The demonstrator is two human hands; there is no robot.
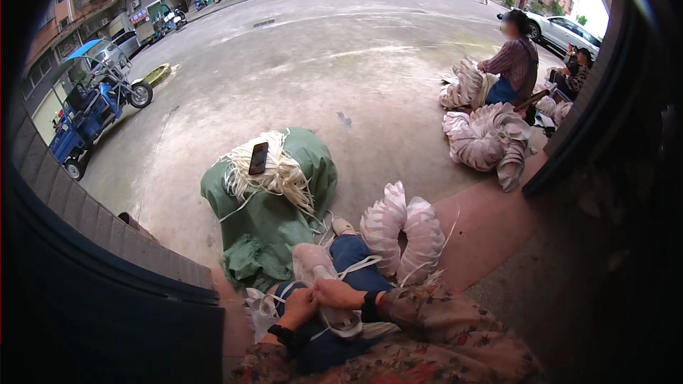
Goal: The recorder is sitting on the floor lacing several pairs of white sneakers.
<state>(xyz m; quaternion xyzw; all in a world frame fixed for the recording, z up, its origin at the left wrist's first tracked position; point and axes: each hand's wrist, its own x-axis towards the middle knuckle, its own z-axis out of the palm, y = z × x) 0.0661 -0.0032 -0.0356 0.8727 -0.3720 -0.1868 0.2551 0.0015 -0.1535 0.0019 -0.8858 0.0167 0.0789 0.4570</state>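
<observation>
My left hand [302,305] and my right hand [339,294] meet over my lap, fingers closed and fingertips together. Across my thighs under them lies a pinkish-white piece shaped like a shoe upper [311,259]. A thin white lace [272,294] loops out from beside my left hand, whose fingers are closed on it. What my right fingers pinch is hidden. Another white strip [361,265] crosses my blue trouser leg. Right of my leg stands a curled ring of nested whitish pieces [400,235]. In front, a green sack [277,224] bears a bundle of cream laces [290,176].
A dark phone [258,158] rests on the laces. More curled stacks [486,135] lie at right, near a seated person [514,64] and another person [576,71] farther right. A blue three-wheeler [99,105] is parked at left. Dark door edges [569,135] frame both sides.
</observation>
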